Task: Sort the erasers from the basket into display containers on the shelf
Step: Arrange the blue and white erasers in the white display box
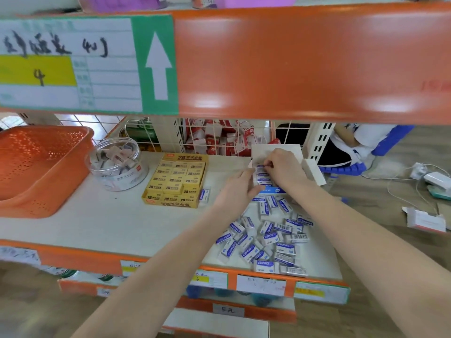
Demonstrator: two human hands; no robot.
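Two hands show in the head view; what does each do? (Reader)

The right hand [283,167] has its fingers curled and pinches one blue-and-white eraser [261,167] at the far end of a row of erasers [263,179] standing in the white display box [277,151]. The left hand [240,185] holds that box by its left side, fingers along the row and thumb at the near corner. (Legend)

Where does the box stand? (Reader)

On the white shelf [97,220], right of centre, with its lid flap raised behind the hands. Just nearer the camera, loose erasers [266,237] lie scattered in a heap that reaches the shelf's front edge, some label up, some barcode up. (Legend)

And the other containers? (Reader)

Left of the hands, a yellow box [177,181] marked 2B is packed with yellow erasers in rows. A lone eraser [204,195] in blue and white lies by its right wall; whether it touches cannot be told. Farther left stands a clear round tub [117,164] holding pale erasers, and at the far left sits the perforated orange basket [36,167]. Behind, a wire basket [214,137] holds red-and-white cartons. An orange beam [305,62] crosses the top, carrying a label [73,64] with a white arrow. (Legend)
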